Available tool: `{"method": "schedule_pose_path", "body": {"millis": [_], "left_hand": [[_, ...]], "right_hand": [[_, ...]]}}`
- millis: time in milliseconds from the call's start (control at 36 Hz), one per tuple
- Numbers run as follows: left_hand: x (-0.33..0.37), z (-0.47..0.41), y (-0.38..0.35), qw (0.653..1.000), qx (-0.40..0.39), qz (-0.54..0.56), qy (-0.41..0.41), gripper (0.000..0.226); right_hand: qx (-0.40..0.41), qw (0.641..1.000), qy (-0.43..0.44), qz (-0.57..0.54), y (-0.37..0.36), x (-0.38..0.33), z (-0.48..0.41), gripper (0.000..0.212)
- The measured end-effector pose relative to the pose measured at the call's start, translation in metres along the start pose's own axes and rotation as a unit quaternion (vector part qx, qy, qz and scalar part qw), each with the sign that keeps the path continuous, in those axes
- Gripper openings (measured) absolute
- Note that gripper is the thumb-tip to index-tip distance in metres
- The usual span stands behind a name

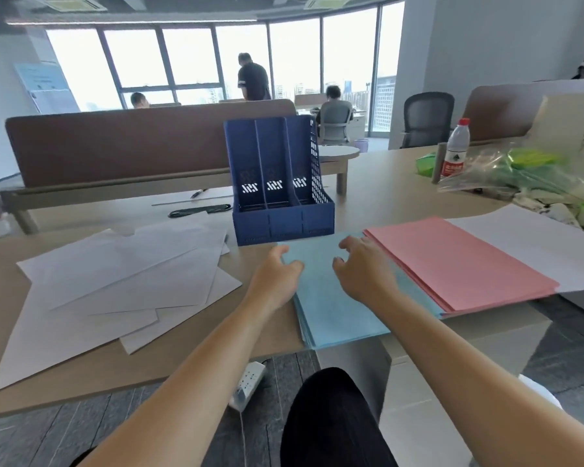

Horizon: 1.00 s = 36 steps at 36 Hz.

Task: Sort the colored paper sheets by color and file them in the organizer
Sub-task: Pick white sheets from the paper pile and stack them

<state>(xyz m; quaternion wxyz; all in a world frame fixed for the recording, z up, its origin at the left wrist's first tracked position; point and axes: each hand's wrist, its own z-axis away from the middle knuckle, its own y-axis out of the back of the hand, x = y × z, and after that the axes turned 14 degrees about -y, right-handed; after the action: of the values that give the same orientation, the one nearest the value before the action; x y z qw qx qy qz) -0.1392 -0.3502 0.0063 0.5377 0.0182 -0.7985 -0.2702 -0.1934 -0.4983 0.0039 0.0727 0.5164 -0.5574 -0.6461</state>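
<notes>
A stack of light blue sheets (331, 308) lies at the table's front edge, just before the dark blue three-slot organizer (280, 183), whose slots look empty. My left hand (277, 274) is at the stack's left edge with its thumb on top and fingers curled at the edge. My right hand (361, 267) hovers over the stack's far right part, fingers bent with tips on or just above the paper. A pink stack (459, 261) lies to the right, partly over the blue one. White sheets (115, 281) are spread loosely at the left.
More white paper (536, 244) lies under and beyond the pink stack. A water bottle (455, 148), plastic bags with green items (520, 170) and a cardboard box stand at the right. Scissors (199, 210) and a pen lie left of the organizer. A power strip (248, 385) lies on the floor.
</notes>
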Motion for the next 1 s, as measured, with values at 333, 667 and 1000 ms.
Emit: {"method": "schedule_pose_path", "body": {"millis": [333,667,1000], "left_hand": [[-0.045,0.018,0.119,0.992,0.089,-0.090,0.025,0.035],[-0.148,0.010,0.264,0.965,0.097,-0.209,0.122,0.045],[-0.230,-0.021,0.334,0.910,-0.012,-0.394,0.131,0.044]], "right_hand": [[-0.118,0.987,0.100,-0.046,-0.086,-0.133,0.019,0.028],[-0.241,0.954,0.169,0.059,-0.207,-0.248,0.023,0.061],[-0.202,0.953,0.100,0.204,-0.271,-0.299,0.011,0.090]]}}
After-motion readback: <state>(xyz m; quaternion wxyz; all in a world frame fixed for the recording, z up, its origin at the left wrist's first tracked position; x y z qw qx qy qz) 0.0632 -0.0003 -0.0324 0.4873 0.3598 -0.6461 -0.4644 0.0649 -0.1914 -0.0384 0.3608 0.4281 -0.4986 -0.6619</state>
